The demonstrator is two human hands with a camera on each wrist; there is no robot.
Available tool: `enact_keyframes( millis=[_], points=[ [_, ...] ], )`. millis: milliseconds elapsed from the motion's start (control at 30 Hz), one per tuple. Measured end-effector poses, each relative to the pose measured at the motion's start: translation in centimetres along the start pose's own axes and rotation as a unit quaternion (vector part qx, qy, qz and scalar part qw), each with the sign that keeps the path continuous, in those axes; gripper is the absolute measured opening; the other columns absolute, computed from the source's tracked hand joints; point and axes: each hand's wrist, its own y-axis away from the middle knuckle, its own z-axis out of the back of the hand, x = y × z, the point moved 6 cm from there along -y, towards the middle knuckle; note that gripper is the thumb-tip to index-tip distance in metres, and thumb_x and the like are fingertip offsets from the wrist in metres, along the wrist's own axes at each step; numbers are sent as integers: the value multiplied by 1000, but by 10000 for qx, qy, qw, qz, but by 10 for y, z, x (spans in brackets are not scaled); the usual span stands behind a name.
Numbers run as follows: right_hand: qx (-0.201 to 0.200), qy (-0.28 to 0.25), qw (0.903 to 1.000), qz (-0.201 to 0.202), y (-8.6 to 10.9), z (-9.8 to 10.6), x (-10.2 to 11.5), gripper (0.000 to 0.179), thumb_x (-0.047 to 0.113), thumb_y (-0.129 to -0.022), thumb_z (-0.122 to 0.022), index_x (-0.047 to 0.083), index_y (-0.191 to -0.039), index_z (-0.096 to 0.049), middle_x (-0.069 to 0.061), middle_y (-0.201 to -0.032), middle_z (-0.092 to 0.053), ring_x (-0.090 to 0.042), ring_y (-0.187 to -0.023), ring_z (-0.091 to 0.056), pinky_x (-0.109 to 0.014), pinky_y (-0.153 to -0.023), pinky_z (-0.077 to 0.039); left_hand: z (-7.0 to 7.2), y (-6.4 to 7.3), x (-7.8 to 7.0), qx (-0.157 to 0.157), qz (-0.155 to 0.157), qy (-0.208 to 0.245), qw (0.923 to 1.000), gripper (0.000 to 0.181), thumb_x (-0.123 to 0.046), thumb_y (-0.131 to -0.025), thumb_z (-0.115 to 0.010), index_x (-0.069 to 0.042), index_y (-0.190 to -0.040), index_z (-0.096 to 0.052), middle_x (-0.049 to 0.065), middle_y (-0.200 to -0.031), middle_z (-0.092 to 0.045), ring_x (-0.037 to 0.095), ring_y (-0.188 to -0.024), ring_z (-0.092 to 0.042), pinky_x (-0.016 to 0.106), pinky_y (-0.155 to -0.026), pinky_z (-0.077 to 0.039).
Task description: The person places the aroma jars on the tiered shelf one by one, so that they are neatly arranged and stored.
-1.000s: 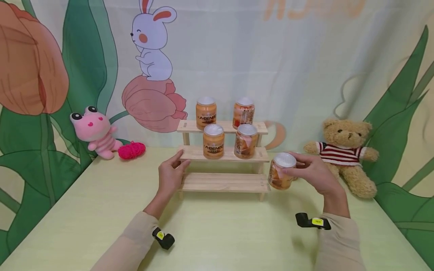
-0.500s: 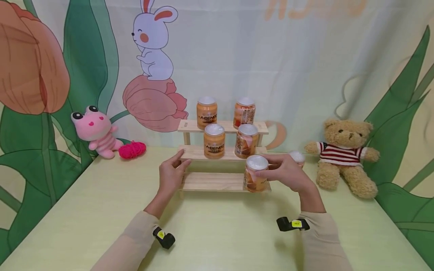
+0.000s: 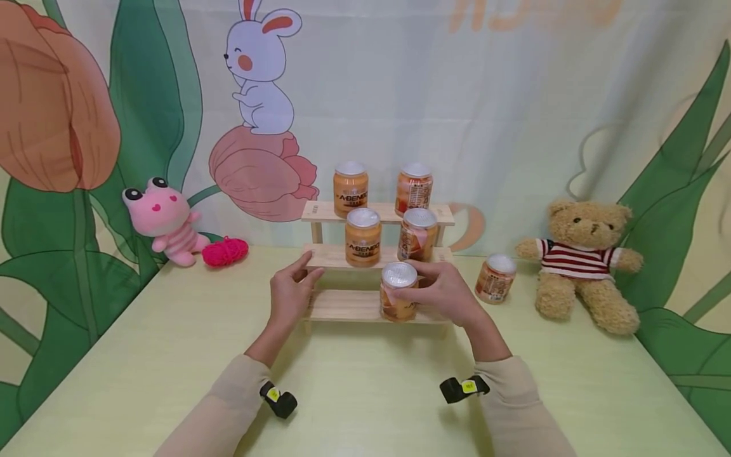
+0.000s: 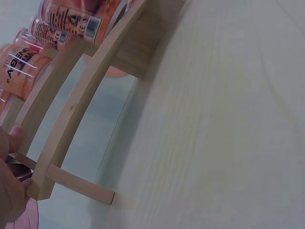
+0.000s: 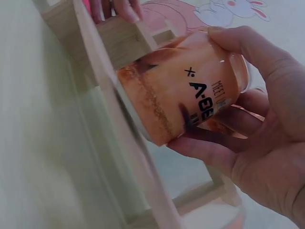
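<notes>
My right hand (image 3: 448,295) grips an orange-labelled jar (image 3: 398,292) with a silver lid, thumb on one side and fingers on the other. The jar is upright over the lowest tier of a three-tier wooden display stand (image 3: 342,304); in the right wrist view its base is right at the board's edge. At the stand's left end, my left hand (image 3: 290,293) holds the middle tier between thumb and fingers. Two similar jars stand on the top tier, a left one (image 3: 350,190) and a right one (image 3: 414,190). The middle tier bears two more, left (image 3: 363,238) and right (image 3: 417,236).
Right of the stand, another jar (image 3: 495,279) stands on the table (image 3: 365,393). Behind it sits a teddy bear (image 3: 577,260) in a striped shirt. A pink frog plush (image 3: 165,219) and pink yarn (image 3: 225,252) lie back left, before a printed curtain (image 3: 514,114).
My right hand has carried the jar leftward, from beside the stand's right end to over the lowest tier. The jar on the table at right has come into full view. My left hand stays put.
</notes>
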Motion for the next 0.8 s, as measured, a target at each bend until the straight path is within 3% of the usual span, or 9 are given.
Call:
enact_keyframes(
  millis=[167, 400, 633, 800],
  points=[
    [-406, 197, 9988, -211, -4, -8, -5, 66, 30, -77, -89, 8, -135, -64, -10, -112, -72, -22, -92, -68, -36, -76, -55, -1, -1, -1, 22, 55, 6, 10000, 50, -15, -91, -75, -7, -138, -60, 18, -120, -69, 21, -101, -68, 12, -62, -47],
    [-687, -132, 9970, -343, -6, -25, -3, 71, 31, -76, -89, 3, -135, -61, -11, -120, -68, -26, -104, -67, -40, -83, -55, 0, 0, -2, 6, 38, 26, 10000, 49, -14, -91, -75, -7, -137, -61, 18, -117, -70, 22, -102, -68, 12, -62, -47],
    [-902, -327, 9954, -48, -8, -41, 1, 58, 24, -75, -90, 6, -125, -68, -10, -116, -70, -27, -102, -68, -40, -83, -56, 1, 0, -1, -1, 13, 34, 10000, 49, -14, -90, -75, -6, -137, -61, 19, -116, -70, 22, -101, -68, 12, -57, -45],
    [-955, -50, 9946, 392, -9, -52, 4, 60, 21, -79, -88, 4, -132, -65, -12, -124, -67, -28, -111, -64, -47, -93, -51, 0, 0, -1, -14, 6, 85, 10000, 50, -14, -90, -76, -5, -136, -61, 20, -115, -70, 23, -101, -68, 13, -56, -44]
  ],
)
